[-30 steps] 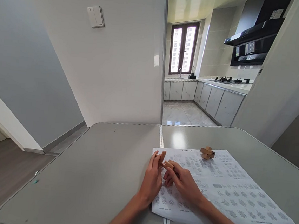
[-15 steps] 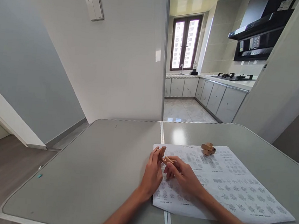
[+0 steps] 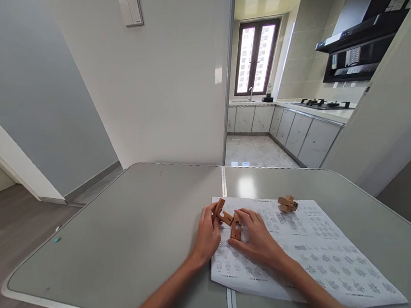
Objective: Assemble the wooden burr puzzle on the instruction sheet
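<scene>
My left hand [image 3: 206, 233] pinches one end of a small set of notched wooden puzzle pieces [image 3: 227, 218] at the left edge of a printed instruction sheet [image 3: 312, 254]. My right hand [image 3: 257, 236] grips the other end, fingers curled round a short upright piece. The pieces sit joined between both hands, just above the paper. A second, assembled wooden puzzle knot [image 3: 287, 204] lies on the sheet's far edge, beyond my right hand.
The sheet lies on a grey folding table [image 3: 136, 225] with a centre seam. A white wall with a light switch [image 3: 131, 10] stands behind it. An open doorway shows a kitchen with cabinets [image 3: 303, 137], a stove and a window.
The wooden pieces have been pulled apart a little and turned, so more of them shows between my hands. Both hands stay at the sheet's left edge.
</scene>
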Tool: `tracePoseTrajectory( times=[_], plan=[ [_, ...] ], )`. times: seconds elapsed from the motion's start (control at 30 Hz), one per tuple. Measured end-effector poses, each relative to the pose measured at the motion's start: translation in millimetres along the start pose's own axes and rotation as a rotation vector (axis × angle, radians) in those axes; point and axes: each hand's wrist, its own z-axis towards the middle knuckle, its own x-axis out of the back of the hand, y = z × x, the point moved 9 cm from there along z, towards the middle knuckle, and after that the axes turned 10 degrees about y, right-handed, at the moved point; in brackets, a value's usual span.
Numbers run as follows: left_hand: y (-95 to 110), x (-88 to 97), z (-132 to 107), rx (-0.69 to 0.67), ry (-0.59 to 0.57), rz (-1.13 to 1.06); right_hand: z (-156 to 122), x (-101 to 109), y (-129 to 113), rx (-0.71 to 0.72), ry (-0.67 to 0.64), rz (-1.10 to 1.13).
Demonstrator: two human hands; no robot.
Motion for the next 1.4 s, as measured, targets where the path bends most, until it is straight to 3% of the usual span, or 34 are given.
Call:
tracePoseTrajectory(
  times=[0.2, 0.37, 0.5, 0.6, 0.73, 0.97, 1.07, 1.23, 1.4],
  plan=[
    [1, -5.8, -2, -0.006, -0.053, -0.047, 1, 3, 1, -0.047, 0.006, 0.006],
    [11, -5.3, -4, -0.056, -0.052, -0.043, 8, 25, 4, -0.131, 0.167, 0.116],
    [16, -6.1, -6, -0.078, -0.073, -0.066, 10, 37, 13, -0.284, 0.261, 0.257],
    [20, -7.3, -7, -0.112, -0.089, -0.057, 8, 35, 21, -0.42, 0.246, 0.42],
    [23, -11.2, -11, -0.174, -0.118, -0.033, 9, 28, 14, -0.425, 0.197, 0.605],
    [24, -17.7, -16, -0.219, -0.177, -0.034, 9, 25, 5, -0.412, 0.187, 0.67],
    [25, -18.8, -17, -0.227, -0.196, -0.023, 8, 33, 9, -0.454, 0.252, 0.688],
    [27, -23.4, -20, -0.253, -0.25, -0.013, 5, 33, 15, -0.537, 0.22, 0.685],
    [26, -15.5, -15, -0.218, -0.158, -0.022, 4, 17, 17, -0.552, 0.129, 0.794]
  ],
)
